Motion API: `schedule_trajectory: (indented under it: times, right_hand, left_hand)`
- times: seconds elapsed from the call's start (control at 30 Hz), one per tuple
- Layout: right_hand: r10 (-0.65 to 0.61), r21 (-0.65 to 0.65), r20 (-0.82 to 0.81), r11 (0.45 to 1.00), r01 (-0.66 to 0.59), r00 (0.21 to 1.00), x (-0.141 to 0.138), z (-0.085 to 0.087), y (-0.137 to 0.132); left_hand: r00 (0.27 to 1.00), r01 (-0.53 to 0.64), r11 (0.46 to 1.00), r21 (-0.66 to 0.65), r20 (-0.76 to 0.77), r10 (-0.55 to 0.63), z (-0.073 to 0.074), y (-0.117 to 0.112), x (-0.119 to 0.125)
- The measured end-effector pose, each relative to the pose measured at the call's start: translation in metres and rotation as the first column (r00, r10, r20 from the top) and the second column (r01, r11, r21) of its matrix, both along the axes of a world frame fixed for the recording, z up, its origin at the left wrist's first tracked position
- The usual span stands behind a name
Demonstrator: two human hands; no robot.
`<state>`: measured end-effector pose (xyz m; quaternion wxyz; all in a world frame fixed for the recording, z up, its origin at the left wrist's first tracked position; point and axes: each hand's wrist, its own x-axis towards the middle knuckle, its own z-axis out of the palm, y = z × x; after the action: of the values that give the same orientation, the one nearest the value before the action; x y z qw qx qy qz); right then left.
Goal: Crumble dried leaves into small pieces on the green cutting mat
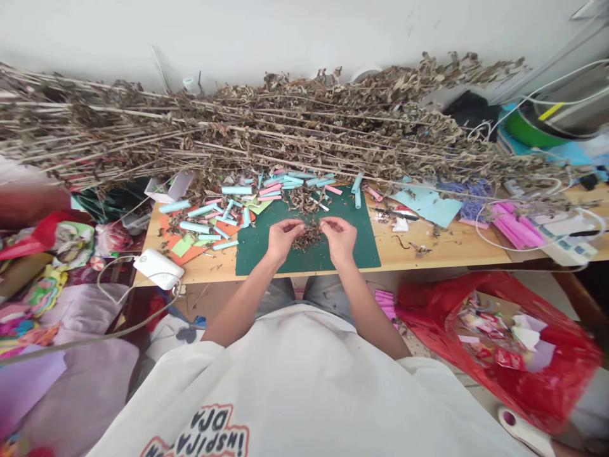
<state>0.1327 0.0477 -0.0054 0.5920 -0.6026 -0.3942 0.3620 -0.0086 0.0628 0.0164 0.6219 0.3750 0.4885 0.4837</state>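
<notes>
My left hand (284, 240) and my right hand (339, 238) face each other over a green cutting mat (257, 254). Thumb and fingers of each are pinched together at a small heap of crumbled dried leaves (307, 236), and bits of leaf appear to be between the fingertips. Just beyond them lies a second clump of dried leaves (304, 200). Rolled blue paper tubes (236, 190) and pink paper tubes (270, 189) are scattered behind and left of the mat.
Long dried leafy stalks (228, 127) span the back of the wooden table (457, 247). A white adapter (159, 268) with a cable sits at the left edge. Pens (394, 213) and blue paper (431, 202) lie right. A red bag of scraps (566, 374) stands below the table.
</notes>
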Motion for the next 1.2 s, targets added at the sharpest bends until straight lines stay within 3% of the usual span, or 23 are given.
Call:
schedule_trajectory:
  times: [0.13,0.23,0.4,0.53,0.77,1.0,1.2]
  right_hand:
    - [0.137,-0.004,0.360,0.989,-0.145,0.923,0.007,0.001,-0.004]
    - [0.143,0.024,0.489,0.984,-0.177,0.861,0.004,0.006,-0.010]
    - [0.253,0.097,0.325,0.949,-0.299,0.911,-0.003,0.014,-0.015]
    - [0.204,0.097,0.310,0.965,-0.244,0.928,-0.002,0.014,-0.016]
    - [0.178,0.111,0.386,0.965,-0.238,0.905,0.000,0.014,-0.014]
    - [0.243,0.065,0.409,0.954,-0.294,0.880,0.002,0.015,-0.014]
    - [0.060,0.035,0.309,0.997,-0.074,0.949,-0.001,0.013,-0.010]
  left_hand:
    - [1.000,0.001,1.000,0.019,-0.018,-0.001,-0.003,-0.001,-0.003]
    - [1.000,0.011,1.000,0.018,-0.008,-0.011,-0.005,-0.003,-0.002]
    - [0.997,0.043,0.999,-0.007,0.056,-0.043,-0.006,-0.004,-0.001]
    - [0.984,0.079,0.996,-0.032,0.164,-0.072,-0.004,-0.005,0.001]
    - [0.999,0.043,0.999,0.026,-0.025,-0.043,-0.003,-0.005,0.001]
    - [0.993,0.099,0.994,0.036,-0.062,-0.096,-0.004,-0.001,-0.001]
    - [0.997,0.024,0.997,0.074,-0.080,-0.018,-0.007,0.001,0.001]
